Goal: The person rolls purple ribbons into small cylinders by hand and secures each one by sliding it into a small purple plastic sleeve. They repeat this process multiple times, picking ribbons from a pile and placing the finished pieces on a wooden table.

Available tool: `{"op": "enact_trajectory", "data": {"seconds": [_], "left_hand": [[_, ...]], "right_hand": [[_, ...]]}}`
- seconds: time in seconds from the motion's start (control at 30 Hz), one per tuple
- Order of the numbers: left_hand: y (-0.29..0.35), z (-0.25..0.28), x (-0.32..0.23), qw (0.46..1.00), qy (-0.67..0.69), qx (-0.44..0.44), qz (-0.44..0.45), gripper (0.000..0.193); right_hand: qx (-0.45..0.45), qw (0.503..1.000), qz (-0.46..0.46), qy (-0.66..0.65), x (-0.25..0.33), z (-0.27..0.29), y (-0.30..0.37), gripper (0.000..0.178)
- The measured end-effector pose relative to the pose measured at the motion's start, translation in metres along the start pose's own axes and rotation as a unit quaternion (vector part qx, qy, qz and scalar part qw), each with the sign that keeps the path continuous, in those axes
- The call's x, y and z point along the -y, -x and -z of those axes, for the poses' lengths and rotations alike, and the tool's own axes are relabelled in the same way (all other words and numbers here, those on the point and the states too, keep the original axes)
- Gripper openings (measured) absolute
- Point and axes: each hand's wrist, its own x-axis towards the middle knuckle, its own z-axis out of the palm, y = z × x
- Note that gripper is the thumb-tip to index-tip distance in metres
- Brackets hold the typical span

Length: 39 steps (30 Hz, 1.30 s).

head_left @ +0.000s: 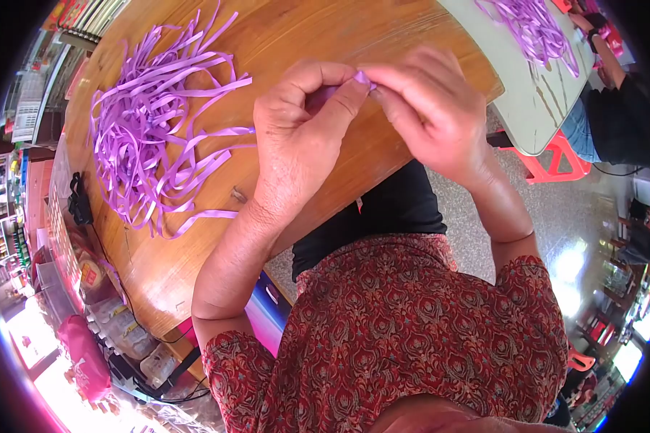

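Wooden table [296,29] sweeps from eight o'clock round to two, with the purple pile [141,119] tangled on it at ten! Left hand [300,126] just before twelve, right hand [440,115], partly blurred, past one, both pinching, thumb to forefinger, a purple ribbon [361,77] at twelve!

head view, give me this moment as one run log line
left hand: pinching purple ribbon | right hand: touching same ribbon, partly blurred | ribbon pile: on wooden table, left of both hands
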Motion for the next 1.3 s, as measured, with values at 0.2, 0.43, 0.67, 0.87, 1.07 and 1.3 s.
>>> {"op": "enact_trajectory", "data": {"seconds": [0.2, 0.43, 0.67, 0.87, 1.07, 1.3], "left_hand": [[-0.003, 0.007, 0.0, 0.998, 0.038, 0.017, 0.052, 0.01], [-0.01, 0.02, -0.004, 0.983, 0.057, 0.092, 0.147, 0.018], [-0.014, 0.013, 0.005, 0.988, 0.103, 0.049, 0.103, 0.019], [-0.009, 0.008, 0.001, 0.988, 0.093, 0.027, 0.119, 0.015], [-0.008, 0.0, 0.011, 0.983, 0.176, 0.008, 0.049, 0.011], [-0.006, 0.004, 0.009, 0.967, 0.251, 0.043, 0.011, 0.01]], "right_hand": [[0.02, 0.966, 0.202, 0.162, -0.004, 0.011, -0.014, 0.032], [0.03, 0.933, 0.333, 0.135, -0.021, 0.018, -0.03, 0.033], [0.0, 0.99, 0.136, 0.036, -0.025, 0.007, -0.024, 0.032], [0.025, 0.99, -0.017, -0.141, -0.021, -0.004, -0.015, 0.018], [0.008, 0.955, -0.145, -0.26, -0.013, -0.009, -0.011, 0.009], [-0.013, 0.784, -0.268, -0.559, -0.014, -0.013, -0.008, 0.008]]}}
